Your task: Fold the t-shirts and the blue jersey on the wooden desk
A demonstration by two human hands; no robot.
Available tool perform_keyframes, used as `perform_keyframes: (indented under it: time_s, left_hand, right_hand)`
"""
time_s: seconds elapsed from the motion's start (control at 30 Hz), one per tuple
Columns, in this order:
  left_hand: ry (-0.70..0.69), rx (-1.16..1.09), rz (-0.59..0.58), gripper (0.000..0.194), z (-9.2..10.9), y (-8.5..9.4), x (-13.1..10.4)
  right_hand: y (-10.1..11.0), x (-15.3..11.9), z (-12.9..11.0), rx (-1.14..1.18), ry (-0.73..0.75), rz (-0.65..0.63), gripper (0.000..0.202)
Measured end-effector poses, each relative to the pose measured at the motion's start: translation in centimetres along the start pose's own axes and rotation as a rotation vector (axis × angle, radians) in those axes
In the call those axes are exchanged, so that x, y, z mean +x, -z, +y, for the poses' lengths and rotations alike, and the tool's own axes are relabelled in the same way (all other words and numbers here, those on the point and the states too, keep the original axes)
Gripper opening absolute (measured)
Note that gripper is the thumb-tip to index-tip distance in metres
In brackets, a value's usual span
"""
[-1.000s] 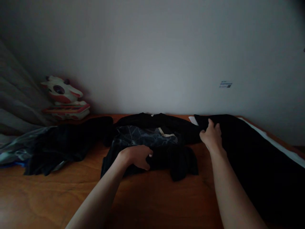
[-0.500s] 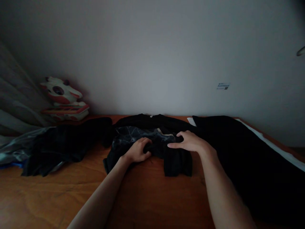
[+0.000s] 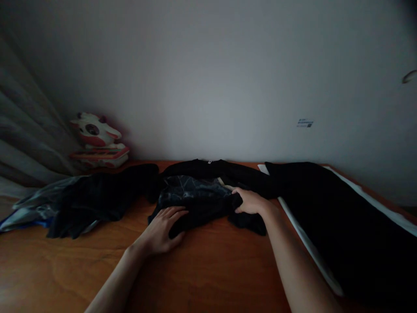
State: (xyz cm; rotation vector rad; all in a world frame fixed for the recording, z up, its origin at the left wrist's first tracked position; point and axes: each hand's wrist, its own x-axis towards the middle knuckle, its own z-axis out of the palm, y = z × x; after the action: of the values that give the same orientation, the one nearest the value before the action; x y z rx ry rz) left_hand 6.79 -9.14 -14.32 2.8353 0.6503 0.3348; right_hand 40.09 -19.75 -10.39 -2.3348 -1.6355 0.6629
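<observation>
Head view: my right hand (image 3: 248,201) grips the dark garment (image 3: 202,215); my left hand (image 3: 167,229) curves wide at its near edge.

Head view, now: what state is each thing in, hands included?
Middle clothing: rumpled, patterned part showing.
Left hand: curved over its near left edge, thumb apart from fingers.
Right hand: closed on a bunch of its black cloth.
Clothes at left: crumpled in a heap.
Black garment at right: spread out, white edging visible.
Cow-like toy: upright.
Curtain: hanging in folds.

Two grips (image 3: 163,230) (image 3: 250,201), one line-patterned garment (image 3: 190,188), one toy cow (image 3: 96,134) (one keyboard (image 3: 99,154))
</observation>
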Motion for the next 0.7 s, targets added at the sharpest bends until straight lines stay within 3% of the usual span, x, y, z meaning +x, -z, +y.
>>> perform_keyframes:
  time_s: [0.1,0.17,0.27,0.33,0.47,0.57,0.63,0.7]
  left_hand:
    - [-0.004,-0.022,-0.035,0.069,-1.2,0.4,-0.5]
    - [0.036,-0.004,0.011,0.065,-1.4,0.3,-0.3]
    - [0.144,0.037,0.183,0.048,-1.8,-0.1,0.1]
    - [0.22,0.021,0.316,0.041,-2.2,-0.3,0.3]
    - [0.297,-0.194,0.445,0.033,-2.6,-0.4,0.5]
    - [0.452,-0.412,0.496,0.039,-2.2,0.0,0.6]
    - [0.548,-0.526,0.582,0.042,-1.8,0.5,0.6]
    - [0.561,-0.612,0.679,0.041,-1.6,0.9,0.5]
  right_hand:
    - [-1.6,-0.6,1.1,0.059,0.026,0.12,0.051]
    - [-3.3,-1.2,2.5,0.148,0.118,0.253,0.047]
    - [-5.5,-2.3,5.0,0.253,0.274,0.483,0.058]
    - [-6.1,-3.3,6.3,0.264,0.301,0.575,0.063]
    - [-5.5,-4.9,7.5,0.263,0.254,0.563,0.06]
    - [-4.8,-5.3,7.7,0.305,0.258,0.616,0.045]
    - [-4.6,-5.4,8.0,0.395,0.267,0.682,0.036]
    - [-4.5,-5.5,8.3,0.54,0.209,0.707,0.033]
